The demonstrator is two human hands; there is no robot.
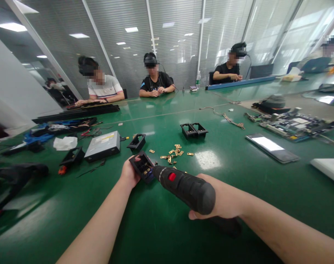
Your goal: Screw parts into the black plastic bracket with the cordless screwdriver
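My left hand [130, 173] grips a black rectangular plastic frame [141, 165] by its left side, tilted above the table; small brass pieces show inside it. A black cordless drill [184, 187] with a red button is in my right hand [224, 198], whose fingers are wrapped round the handle. The drill's tip points left into the frame; whether it touches a screw is too small to tell. Just beyond lie several small brass plates [178, 151] and screws. One more black frame [137, 142] stands behind my left hand, and a double black frame [194, 130] sits farther back.
To the left lie a silver disc drive [103, 146], a black frame with an orange-red part [72, 157] and tangled cables. On the right are a phone [271, 147], circuit boards [298, 124] and a white object [327, 169]. Several people sit across the green table [161, 227].
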